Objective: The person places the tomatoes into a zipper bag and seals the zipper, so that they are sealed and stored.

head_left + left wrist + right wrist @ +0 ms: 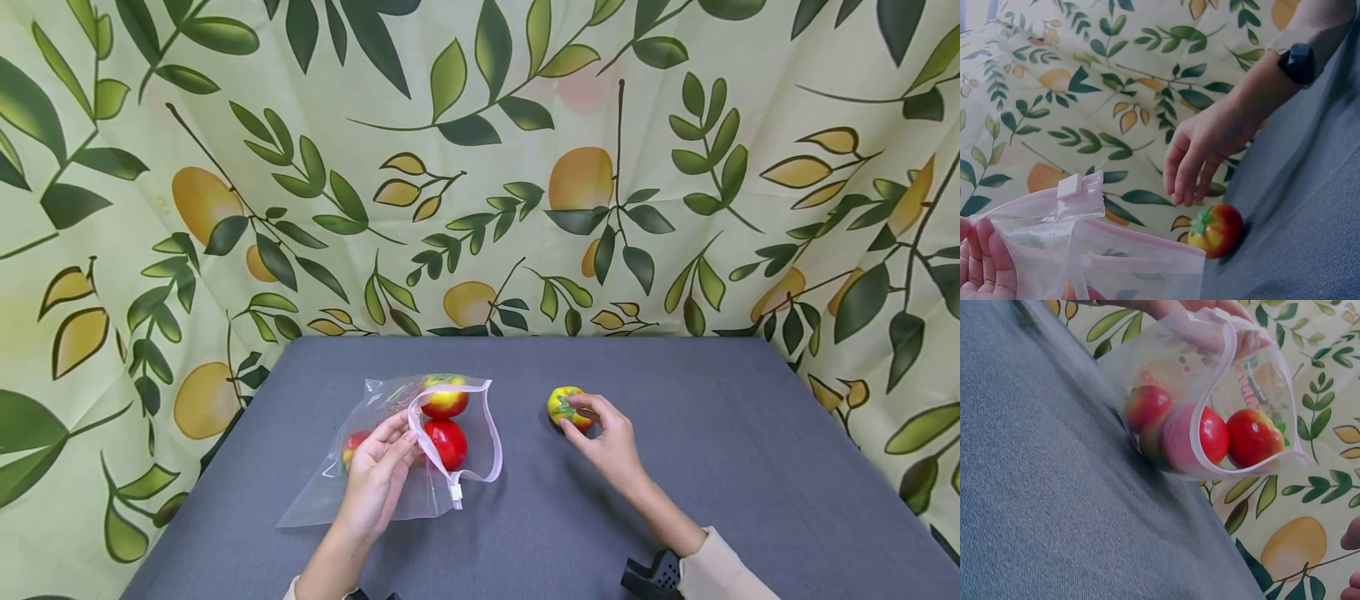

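My left hand [375, 479] pinches the rim of a clear zip bag [420, 500], its thumb outside and its fingers at the mouth. The bag lies on its side with the pink-edged mouth gaping rightward; a white slider [1069, 186] sits at one end of the zip. Several red and yellow tomatoes are inside, among them a plain red tomato [447, 446] and a yellow-topped tomato [444, 400] near the mouth. To the right, a loose tomato [1222, 231] with a green calyx rests on the table. My right hand [613, 446] hovers over it, fingertips just above in the left wrist view.
The table [720, 417] has a grey cloth surface. A leaf-and-fruit patterned curtain [480, 208] hangs behind it and along both sides. A black device [656, 575] is strapped on the right wrist, by a pale sleeve [720, 571].
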The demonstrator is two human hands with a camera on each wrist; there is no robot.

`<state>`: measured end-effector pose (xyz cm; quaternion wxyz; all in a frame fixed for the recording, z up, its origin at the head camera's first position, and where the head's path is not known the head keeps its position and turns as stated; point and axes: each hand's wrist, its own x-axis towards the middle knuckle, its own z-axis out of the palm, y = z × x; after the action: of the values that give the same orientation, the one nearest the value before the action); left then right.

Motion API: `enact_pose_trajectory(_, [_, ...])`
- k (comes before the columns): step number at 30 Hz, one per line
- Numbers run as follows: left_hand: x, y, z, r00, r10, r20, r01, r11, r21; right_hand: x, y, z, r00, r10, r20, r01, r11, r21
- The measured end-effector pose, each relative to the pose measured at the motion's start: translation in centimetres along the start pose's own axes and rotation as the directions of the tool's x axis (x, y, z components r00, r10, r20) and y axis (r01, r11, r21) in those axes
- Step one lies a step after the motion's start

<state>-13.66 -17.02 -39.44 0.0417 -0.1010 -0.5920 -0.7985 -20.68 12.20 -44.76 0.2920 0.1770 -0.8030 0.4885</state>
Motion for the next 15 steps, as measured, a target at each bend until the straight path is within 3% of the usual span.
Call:
enact_pose_trajectory(5, [0.0, 0.0, 0.0, 1.0, 0.002, -0.002, -0.002, 1.0, -0.005, 0.0, 0.7, 0.1, 0.998, 0.052, -0.018, -0.053, 0.998, -0.027])
enact_pose_trajectory(15, [0.0, 0.0, -0.1, 1.0, -0.005, -0.006, 0.005, 1.0, 0.001, 0.2, 1.2, -0.2, 0.998, 0.056, -0.032, -0.058, 0.997, -0.059])
